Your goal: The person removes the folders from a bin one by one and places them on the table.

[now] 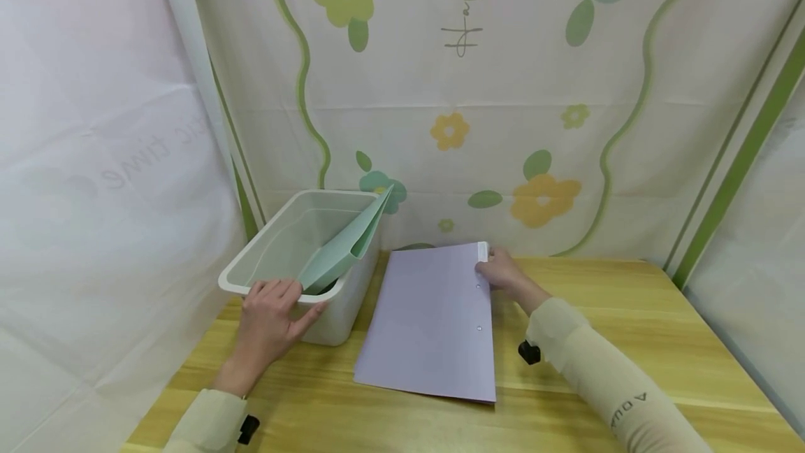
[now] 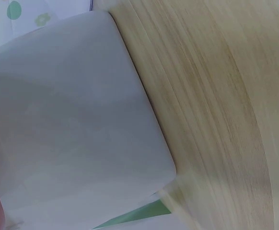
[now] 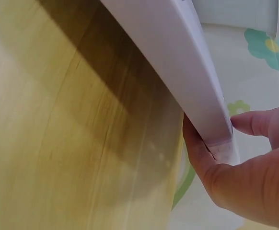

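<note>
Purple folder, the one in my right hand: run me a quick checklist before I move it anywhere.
1. Right hand grips the purple folder: ok, pinched at its far right corner.
2. Left hand on the white bin: ok, fingers over the near rim.
3. Bin standing upright on the table: ok.
4. Green folder fully inside the bin: not ok, it leans and sticks out above the right rim.
5. Purple folder empty: cannot tell, its inside is hidden.
</note>
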A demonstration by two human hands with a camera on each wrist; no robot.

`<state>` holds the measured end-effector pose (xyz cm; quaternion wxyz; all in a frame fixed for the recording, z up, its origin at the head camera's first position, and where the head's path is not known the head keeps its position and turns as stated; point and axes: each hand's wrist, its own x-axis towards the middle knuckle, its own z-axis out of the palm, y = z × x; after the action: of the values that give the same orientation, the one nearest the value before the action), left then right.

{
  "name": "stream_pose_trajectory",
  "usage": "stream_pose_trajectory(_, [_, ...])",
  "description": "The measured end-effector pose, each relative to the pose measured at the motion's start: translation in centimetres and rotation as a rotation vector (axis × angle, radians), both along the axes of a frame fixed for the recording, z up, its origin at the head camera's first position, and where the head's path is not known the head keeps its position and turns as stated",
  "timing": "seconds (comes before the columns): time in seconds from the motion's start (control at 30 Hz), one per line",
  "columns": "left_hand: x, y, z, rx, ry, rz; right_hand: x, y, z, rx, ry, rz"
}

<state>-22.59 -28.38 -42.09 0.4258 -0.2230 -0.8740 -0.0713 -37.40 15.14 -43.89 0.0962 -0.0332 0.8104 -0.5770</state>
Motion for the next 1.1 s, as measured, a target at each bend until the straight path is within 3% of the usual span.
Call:
stream_pose_trajectory(0.17, [0.0,0.0,0.0,0.0,-0.012,0.006,0.1,-0.1,-0.2,0.004,0.01,-0.003])
stream_pose_trajectory(0.57, [-0.1,0.0,-0.1,0.001,-0.009,0.006,0.1,0.3,-0.6,0.174,0.097,-0.013])
stream_pose_trajectory(1.1, [0.0,0.1,0.0,0.005,-0.002,-0.003,0.3,0.5,-0.8,0.317,0.105,-0.044])
